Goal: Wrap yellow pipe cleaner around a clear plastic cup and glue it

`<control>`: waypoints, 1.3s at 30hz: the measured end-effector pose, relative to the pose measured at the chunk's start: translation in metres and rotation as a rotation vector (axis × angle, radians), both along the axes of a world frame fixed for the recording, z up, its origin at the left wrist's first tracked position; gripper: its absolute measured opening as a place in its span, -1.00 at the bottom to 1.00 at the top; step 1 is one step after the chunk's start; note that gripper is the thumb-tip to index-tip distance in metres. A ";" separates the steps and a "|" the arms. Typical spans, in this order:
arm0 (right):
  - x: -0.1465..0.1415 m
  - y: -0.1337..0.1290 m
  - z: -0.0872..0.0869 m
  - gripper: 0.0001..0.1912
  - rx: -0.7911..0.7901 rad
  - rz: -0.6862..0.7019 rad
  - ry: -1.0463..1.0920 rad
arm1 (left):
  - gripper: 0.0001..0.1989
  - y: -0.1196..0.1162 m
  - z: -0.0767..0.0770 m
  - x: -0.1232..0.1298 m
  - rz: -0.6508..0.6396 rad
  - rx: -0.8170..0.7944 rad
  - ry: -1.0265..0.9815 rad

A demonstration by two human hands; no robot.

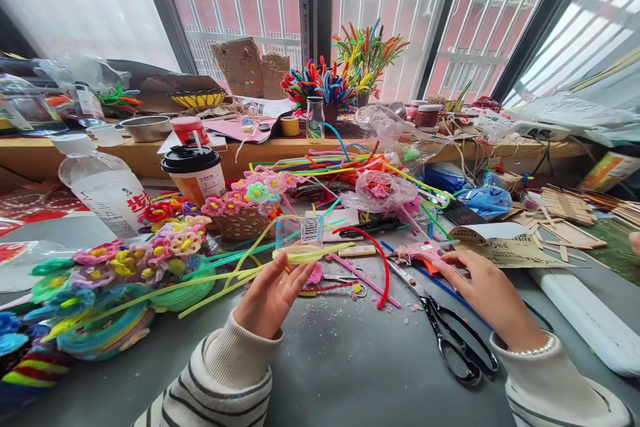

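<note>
My left hand [274, 288] is raised above the grey table, palm partly up, with pale yellow pipe cleaners [325, 253] held between thumb and fingers. Their long ends trail off to the left over finished pipe-cleaner flowers [160, 247]. My right hand [487, 290] closes around the pink hot glue gun [417, 253], whose orange trigger shows; its fingertips are partly hidden. Just left of that hand lie large black-handled scissors [450, 330], blades pointing away from me. Between the hands are a red pipe cleaner [384, 273] and a pink one [367, 280].
A basket of flowers [240, 221], a lidded cup [195, 173] and a plastic bottle [105, 183] stand at left. Loose pipe cleaners heap up at centre. Sandpaper [505, 247], wooden sticks [570, 210] and a white bar-shaped object [590, 323] lie at right.
</note>
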State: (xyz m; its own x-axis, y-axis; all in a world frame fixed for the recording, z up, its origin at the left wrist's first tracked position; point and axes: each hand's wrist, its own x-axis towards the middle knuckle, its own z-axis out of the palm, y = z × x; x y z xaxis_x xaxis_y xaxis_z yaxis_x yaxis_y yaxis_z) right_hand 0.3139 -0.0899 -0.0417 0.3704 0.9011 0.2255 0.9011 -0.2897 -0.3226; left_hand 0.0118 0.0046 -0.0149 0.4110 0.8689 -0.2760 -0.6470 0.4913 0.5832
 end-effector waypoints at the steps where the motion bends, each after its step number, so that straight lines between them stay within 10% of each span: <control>1: 0.001 0.001 -0.001 -0.60 -0.059 -0.013 -0.055 | -0.46 0.000 0.001 0.000 0.009 -0.004 0.004; 16: -0.005 0.033 -0.015 -0.65 -0.314 -0.177 -0.202 | -0.54 0.001 0.004 0.002 0.025 -0.006 0.041; 30: 0.008 0.021 0.014 -0.62 -0.105 -0.225 0.008 | -0.55 0.000 0.007 0.006 0.099 -0.078 0.017; 39: 0.003 0.027 0.003 -0.50 -0.035 -0.276 0.059 | -0.52 0.001 0.005 0.005 0.094 -0.057 -0.001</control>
